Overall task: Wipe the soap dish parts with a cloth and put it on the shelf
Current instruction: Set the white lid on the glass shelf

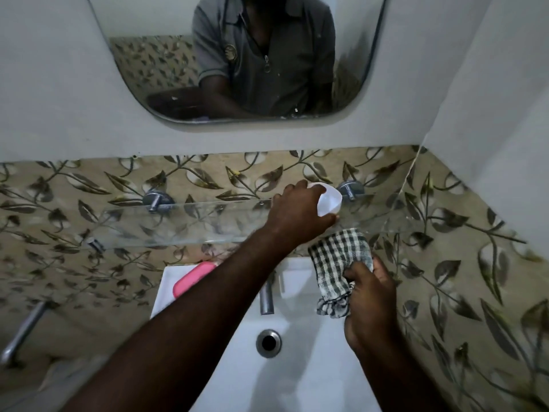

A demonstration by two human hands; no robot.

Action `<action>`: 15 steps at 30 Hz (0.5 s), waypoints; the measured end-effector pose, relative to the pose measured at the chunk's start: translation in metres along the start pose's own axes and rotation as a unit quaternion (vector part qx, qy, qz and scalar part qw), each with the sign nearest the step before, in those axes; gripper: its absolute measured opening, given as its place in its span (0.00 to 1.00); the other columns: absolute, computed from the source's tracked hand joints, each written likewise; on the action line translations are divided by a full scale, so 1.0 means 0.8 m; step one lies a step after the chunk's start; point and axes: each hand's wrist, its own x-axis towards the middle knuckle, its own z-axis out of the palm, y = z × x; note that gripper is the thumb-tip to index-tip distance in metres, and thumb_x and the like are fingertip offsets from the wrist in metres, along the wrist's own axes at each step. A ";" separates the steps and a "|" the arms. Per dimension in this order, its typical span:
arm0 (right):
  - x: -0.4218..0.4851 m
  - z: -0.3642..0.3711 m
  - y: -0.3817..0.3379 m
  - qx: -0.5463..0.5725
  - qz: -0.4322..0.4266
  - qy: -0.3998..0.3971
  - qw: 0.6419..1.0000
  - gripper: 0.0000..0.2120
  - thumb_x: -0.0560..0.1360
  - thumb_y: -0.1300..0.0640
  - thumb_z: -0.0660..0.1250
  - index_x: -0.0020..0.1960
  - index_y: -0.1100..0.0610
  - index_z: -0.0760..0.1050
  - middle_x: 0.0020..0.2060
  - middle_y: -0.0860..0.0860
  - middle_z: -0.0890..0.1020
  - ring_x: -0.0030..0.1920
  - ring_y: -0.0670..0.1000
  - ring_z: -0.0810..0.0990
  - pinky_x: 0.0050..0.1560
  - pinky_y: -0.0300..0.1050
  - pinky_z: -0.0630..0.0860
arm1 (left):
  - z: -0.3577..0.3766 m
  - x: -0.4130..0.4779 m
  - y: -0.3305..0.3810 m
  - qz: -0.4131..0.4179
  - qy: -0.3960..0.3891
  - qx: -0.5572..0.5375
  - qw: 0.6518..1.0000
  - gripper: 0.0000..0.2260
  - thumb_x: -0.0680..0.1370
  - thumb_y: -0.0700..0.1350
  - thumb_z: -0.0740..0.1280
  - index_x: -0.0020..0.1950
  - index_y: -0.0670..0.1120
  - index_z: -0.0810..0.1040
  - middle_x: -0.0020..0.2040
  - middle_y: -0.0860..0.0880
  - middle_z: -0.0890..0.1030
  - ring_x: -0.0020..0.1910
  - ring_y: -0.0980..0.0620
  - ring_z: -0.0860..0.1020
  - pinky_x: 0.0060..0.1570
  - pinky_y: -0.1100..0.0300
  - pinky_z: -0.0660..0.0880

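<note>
White plastic, the soap dish part (329, 202) sits in the left hand (298, 214), fingers wrapped round it, held over the right end of the glass shelf (184, 223); whether it touches the glass cannot be told. Just below, the right hand (370, 304) clutches a bunched checked cloth (338, 263) above the white sink (297, 370). A pink soap (193, 278) lies on the sink's left ledge, near the tap (266, 295). Leaf-patterned tiles (445, 263) back the shelf.
</note>
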 end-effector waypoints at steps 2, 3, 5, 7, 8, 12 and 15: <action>0.005 0.000 -0.002 0.009 -0.008 0.008 1.000 0.15 0.68 0.71 0.58 0.46 0.59 0.78 0.36 0.55 0.78 0.38 0.53 0.73 0.38 0.45 0.71 | 0.007 0.007 0.001 -0.002 0.006 0.001 1.000 0.30 0.72 0.62 0.69 0.70 0.51 0.71 0.66 0.45 0.75 0.63 0.43 0.73 0.60 0.48 0.72; 0.007 0.000 -0.001 0.009 -0.012 0.009 1.000 0.14 0.67 0.70 0.59 0.46 0.59 0.78 0.36 0.54 0.77 0.37 0.53 0.72 0.37 0.44 0.71 | 0.009 0.008 0.001 -0.004 0.006 0.002 1.000 0.30 0.72 0.62 0.69 0.70 0.51 0.71 0.66 0.45 0.75 0.63 0.43 0.73 0.59 0.48 0.72; 0.008 0.000 0.002 -0.002 -0.022 0.015 1.000 0.13 0.69 0.72 0.59 0.44 0.58 0.78 0.32 0.50 0.78 0.33 0.51 0.73 0.33 0.42 0.71 | 0.010 0.005 0.001 -0.013 0.005 -0.011 1.000 0.30 0.72 0.63 0.69 0.70 0.51 0.70 0.66 0.46 0.76 0.63 0.44 0.73 0.59 0.48 0.72; 0.005 0.000 0.009 0.003 -0.021 0.018 1.000 0.17 0.71 0.74 0.57 0.42 0.57 0.78 0.29 0.45 0.78 0.29 0.46 0.73 0.29 0.39 0.71 | 0.004 0.000 0.005 -0.021 0.029 -0.053 0.998 0.30 0.72 0.63 0.69 0.70 0.50 0.71 0.66 0.46 0.75 0.63 0.44 0.73 0.60 0.48 0.72; 0.001 -0.001 0.015 0.007 -0.017 0.019 1.000 0.17 0.71 0.75 0.56 0.41 0.57 0.77 0.28 0.45 0.77 0.28 0.45 0.72 0.28 0.38 0.70 | -0.001 -0.007 0.006 -0.022 0.057 -0.086 0.994 0.29 0.72 0.62 0.69 0.68 0.50 0.72 0.65 0.46 0.76 0.63 0.46 0.73 0.60 0.49 0.72; -0.011 -0.003 0.040 0.012 0.023 -0.009 1.000 0.08 0.68 0.67 0.60 0.41 0.58 0.76 0.31 0.53 0.75 0.33 0.53 0.71 0.32 0.44 0.68 | -0.021 -0.060 0.000 0.026 0.268 -0.242 0.932 0.10 0.76 0.47 0.70 0.51 0.42 0.80 0.48 0.48 0.82 0.48 0.52 0.79 0.49 0.58 0.74; -0.010 0.001 0.063 -0.005 0.097 -0.049 0.994 0.08 0.75 0.68 0.62 0.47 0.59 0.78 0.38 0.56 0.82 0.38 0.55 0.80 0.38 0.48 0.76 | -0.003 -0.132 -0.023 0.018 0.319 -0.272 0.908 0.11 0.77 0.40 0.67 0.35 0.39 0.76 0.32 0.47 0.76 0.33 0.53 0.73 0.35 0.60 0.69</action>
